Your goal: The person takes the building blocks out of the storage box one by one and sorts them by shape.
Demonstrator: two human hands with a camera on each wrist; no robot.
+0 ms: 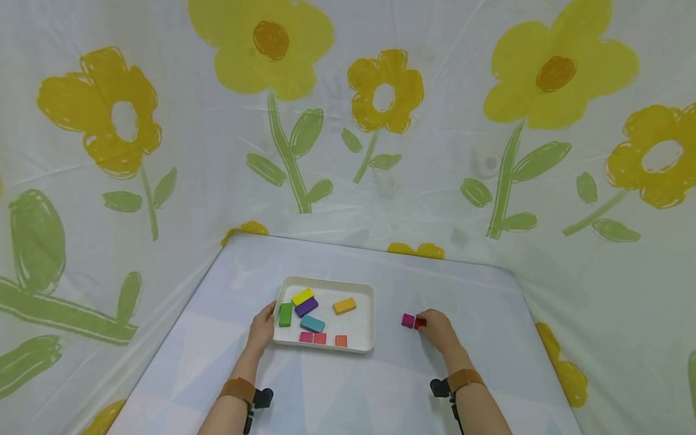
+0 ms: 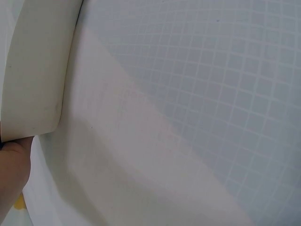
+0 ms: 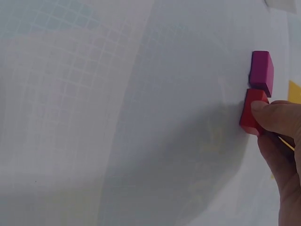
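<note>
Toward the left of the table stands a shallow white tray [image 1: 359, 290] holding several coloured blocks, among them a green block [image 1: 285, 315], a blue block [image 1: 312, 324] and an orange block [image 1: 345, 306]. My left hand [image 1: 262, 329] grips the tray's left side; in the left wrist view, only part of that hand shows by the tray wall [image 2: 35, 70]. Right of the tray, my right hand [image 1: 439, 331] pinches a red block [image 3: 251, 112] between thumb and fingers. A magenta block [image 3: 261, 71] lies on the table beside the red block's end.
Also in the tray are a yellow block [image 1: 302, 296], a purple block [image 1: 307, 307], two pink blocks [image 1: 320, 339] and a red-orange block [image 1: 341, 341]. Behind the pale table [image 1: 391, 386] hangs a flower-printed cloth [image 1: 435, 181], which also surrounds its sides.
</note>
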